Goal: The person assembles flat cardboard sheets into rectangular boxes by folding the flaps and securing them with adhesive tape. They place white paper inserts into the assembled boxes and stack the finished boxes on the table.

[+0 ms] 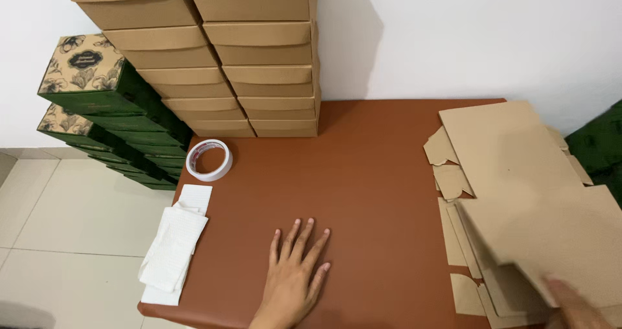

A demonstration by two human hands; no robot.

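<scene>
1. Two hands: left hand (293, 278) and right hand (573, 306).
2. One roll of tape (208, 160).
3. Ten plain brown boxes (262, 70), in two columns of five.
4. Two green patterned box stacks (97, 76); exact count unclear.
5. One pile of white sheets (175, 248).
6. One heap of flat cardboard blanks (518, 193), uncountable.

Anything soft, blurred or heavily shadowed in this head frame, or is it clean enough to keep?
Head view: lighting is even and bright, with no glare on the brown table; the stacked plain cardboard boxes cast a soft shadow on the white wall; the left hand is sharp, while the right hand at the frame corner is motion-blurred on the flat cardboard sheets; wide-angle lens tilts the box stacks.
</scene>
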